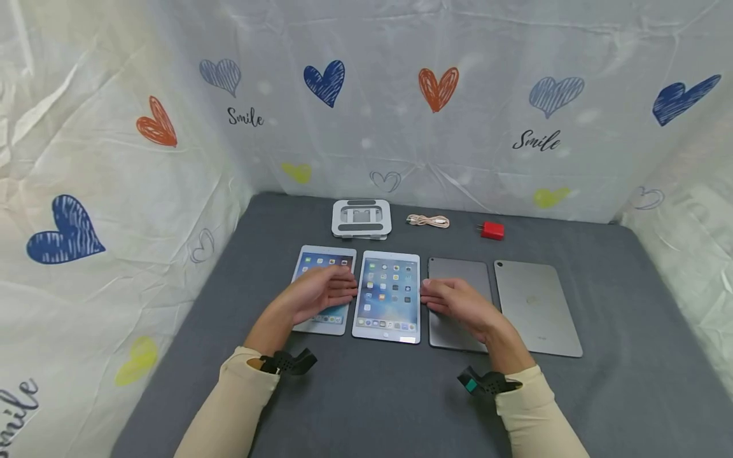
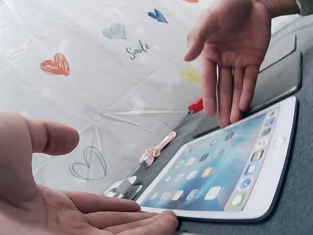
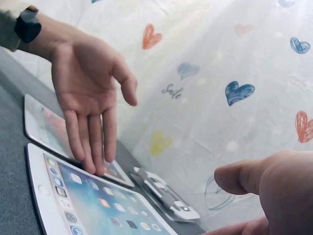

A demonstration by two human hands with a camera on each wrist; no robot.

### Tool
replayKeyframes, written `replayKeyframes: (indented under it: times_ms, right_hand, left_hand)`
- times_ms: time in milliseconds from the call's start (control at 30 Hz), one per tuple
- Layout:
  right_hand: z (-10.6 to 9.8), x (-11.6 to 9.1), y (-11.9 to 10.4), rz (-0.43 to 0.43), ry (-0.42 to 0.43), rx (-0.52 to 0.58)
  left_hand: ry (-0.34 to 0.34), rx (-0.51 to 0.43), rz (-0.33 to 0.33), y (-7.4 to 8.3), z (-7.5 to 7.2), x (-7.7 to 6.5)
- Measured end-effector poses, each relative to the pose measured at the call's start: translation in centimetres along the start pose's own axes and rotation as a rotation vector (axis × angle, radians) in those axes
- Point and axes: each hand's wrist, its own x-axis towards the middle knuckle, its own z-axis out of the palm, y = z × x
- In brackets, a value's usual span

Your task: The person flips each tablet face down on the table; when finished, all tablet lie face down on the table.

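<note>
Cream sleeves (image 1: pixel 231 407) stretch out before me. The left hand (image 1: pixel 317 294) and the right hand (image 1: pixel 460 302), fingers extended, grip nothing at opposite edges of a white-framed lit tablet (image 1: pixel 388 302), face-up between them. In its row lie a second white tablet (image 1: pixel 325 323), a dark-grey tablet (image 1: pixel 452 334) and a silver tablet (image 1: pixel 538 308); beyond, a flat white stand (image 1: pixel 361 227), pink cable (image 1: pixel 428 221), red charger (image 1: pixel 492 231).

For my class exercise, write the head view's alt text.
A person's left hand and right hand flank a lit tablet on a table. Another lit tablet lies left, two face-down tablets right; behind are a stand, cable and red plug.
</note>
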Motion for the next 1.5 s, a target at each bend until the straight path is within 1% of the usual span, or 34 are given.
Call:
replayKeyframes:
  times_ms: [167,300,433,533,600,700,767,900,1067,1167,1300,1500]
  right_hand:
    - [0.2,0.0,-0.1,-0.018,-0.014,0.075]
    - [0.5,0.1,-0.1,-0.023,-0.019,0.135]
    - [0.6,0.3,0.0,-0.017,0.039,0.212]
    - [0.2,0.4,0.2,-0.031,0.075,0.254]
    - [-0.1,0.3,0.4,-0.041,0.075,0.272]
    - [-0.8,0.0,0.7,-0.045,0.05,0.278]
    - [-1.4,-0.4,0.8,-0.039,0.03,0.266]
    - [-2.4,-1.2,0.9,-0.03,0.012,0.243]
    - [-3.7,-2.2,1.2,-0.048,0.04,0.229]
    - [-4.2,-2.7,1.5,-0.056,0.053,0.222]
    - [-4.5,-3.3,1.7,-0.064,0.065,0.211]
    - [-4.7,-4.3,1.1,-0.093,0.075,0.17]
  left_hand:
    - [0.033,0.092,-0.01,0.2,0.4,0.3]
    - [0.045,0.118,-0.007,0.4,0.5,0.6]
    - [0.063,0.114,-0.018,0.5,0.8,0.9]
    - [0.065,0.109,-0.031,0.6,1.4,1.3]
    - [0.056,0.115,-0.033,0.7,1.8,1.6]
    - [0.043,0.122,-0.04,0.8,2.5,2.0]
    - [0.034,0.13,-0.04,0.8,2.9,2.2]
    - [0.009,0.104,-0.051,0.8,3.7,2.8]
    - [-0.053,0.058,-0.05,0.7,4.3,3.6]
    - [-0.07,0.047,-0.034,0.9,4.5,3.9]
    - [-0.097,0.023,-0.001,1.7,4.9,3.8]
    - [-0.178,-0.009,0.049,3.6,6.1,3.2]
